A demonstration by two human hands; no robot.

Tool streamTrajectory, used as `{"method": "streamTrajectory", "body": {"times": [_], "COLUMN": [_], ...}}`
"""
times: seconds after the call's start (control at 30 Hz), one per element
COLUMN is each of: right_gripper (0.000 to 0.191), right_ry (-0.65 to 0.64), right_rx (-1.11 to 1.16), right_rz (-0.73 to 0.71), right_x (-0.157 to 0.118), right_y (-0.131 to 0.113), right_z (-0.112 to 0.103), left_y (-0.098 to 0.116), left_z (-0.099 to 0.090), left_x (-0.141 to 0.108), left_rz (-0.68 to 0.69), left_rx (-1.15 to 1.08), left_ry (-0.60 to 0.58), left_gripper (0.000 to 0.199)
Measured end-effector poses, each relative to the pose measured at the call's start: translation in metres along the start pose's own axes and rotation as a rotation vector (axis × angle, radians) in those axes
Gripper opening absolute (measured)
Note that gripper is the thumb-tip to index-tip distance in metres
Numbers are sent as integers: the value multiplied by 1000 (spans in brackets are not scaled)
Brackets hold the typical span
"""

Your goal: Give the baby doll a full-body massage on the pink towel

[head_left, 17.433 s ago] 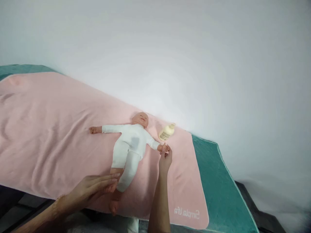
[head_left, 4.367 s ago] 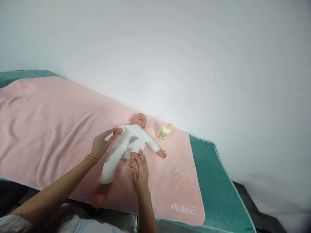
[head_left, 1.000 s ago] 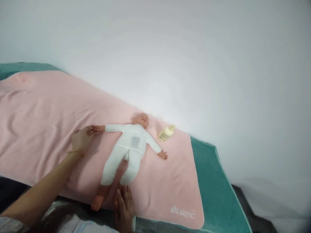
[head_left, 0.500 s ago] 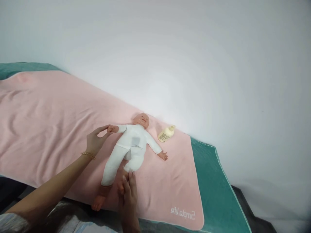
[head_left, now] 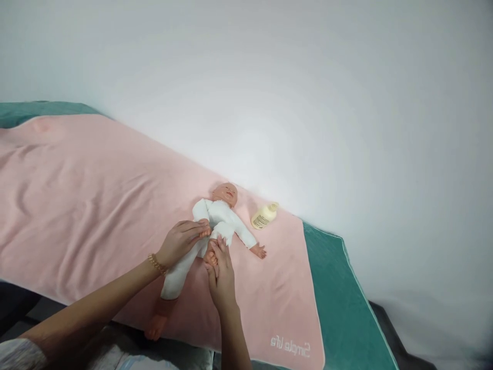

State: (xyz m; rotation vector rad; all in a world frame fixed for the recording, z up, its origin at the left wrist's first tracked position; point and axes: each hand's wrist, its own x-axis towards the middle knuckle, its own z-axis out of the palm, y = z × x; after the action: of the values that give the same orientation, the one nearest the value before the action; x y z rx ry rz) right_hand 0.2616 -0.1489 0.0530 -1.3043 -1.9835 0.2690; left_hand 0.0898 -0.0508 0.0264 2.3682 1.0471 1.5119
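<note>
A baby doll [head_left: 220,211] with a white cloth body lies on its back on a pink blanket [head_left: 127,200]. My left hand [head_left: 181,241], a gold bracelet at the wrist, is closed on the doll's hand [head_left: 205,227], whose arm is bent across the belly. In my right hand [head_left: 223,277] is the doll's foot [head_left: 211,253], with that leg folded up towards the body. The two held limbs are close together over the doll's middle. Its other arm reaches out to the right, and its other leg [head_left: 177,277] lies straight, partly behind my left wrist.
A pale yellow pump bottle [head_left: 264,216] lies on the blanket right of the doll's head. Green cloth [head_left: 339,288] shows beneath the blanket at the right and far left. A white wall [head_left: 269,92] rises along the back edge.
My left hand has brought the doll's outstretched arm in over its belly. My right hand has pushed the held foot up towards the body, folding the leg further.
</note>
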Motion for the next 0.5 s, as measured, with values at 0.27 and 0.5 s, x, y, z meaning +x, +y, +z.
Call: {"method": "streamTrajectory", "body": {"times": [0.27, 0.5], "right_gripper": [47, 52], "right_ry": [51, 126], "right_rx": [-57, -153], "right_rz": [-18, -76], "right_x": [-16, -65], "right_y": [-5, -17], "right_z": [-1, 13], "left_y": [-2, -36], "left_z": [-15, -55], "left_x": [0, 9], "left_rz": [-62, -391], "left_rx": [2, 204], "left_ry": [-22, 125], "left_gripper": [26, 33]}}
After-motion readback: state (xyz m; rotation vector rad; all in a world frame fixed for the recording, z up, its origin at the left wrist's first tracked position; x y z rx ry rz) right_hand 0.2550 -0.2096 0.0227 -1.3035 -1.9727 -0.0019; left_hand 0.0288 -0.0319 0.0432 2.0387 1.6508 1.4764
